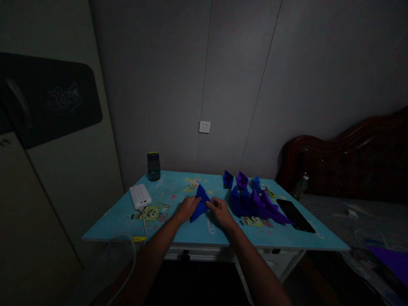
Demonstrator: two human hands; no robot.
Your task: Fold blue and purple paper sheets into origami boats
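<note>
A folded piece of blue paper (200, 205) with pointed corners is held just over the middle of the table, between both hands. My left hand (188, 208) grips its left side, thumb on top. From the right, my right hand (219, 210) pinches the opposite edge between thumb and fingers. To the right of that hand stand several folded paper boats, blue ones (236, 202) and purple ones (259, 205), packed close together. Behind them sit a dark blue paper boat (228, 179), a purple one (242, 180) and a lighter blue one (256, 185).
The light blue table (178, 191) bears cartoon prints. At left are a white power bank (140, 196) with a cable and a water bottle (153, 166). A black phone or tablet (296, 216) lies at right, near green-yellow scissors (270, 193). Beyond is a bed headboard (344, 157).
</note>
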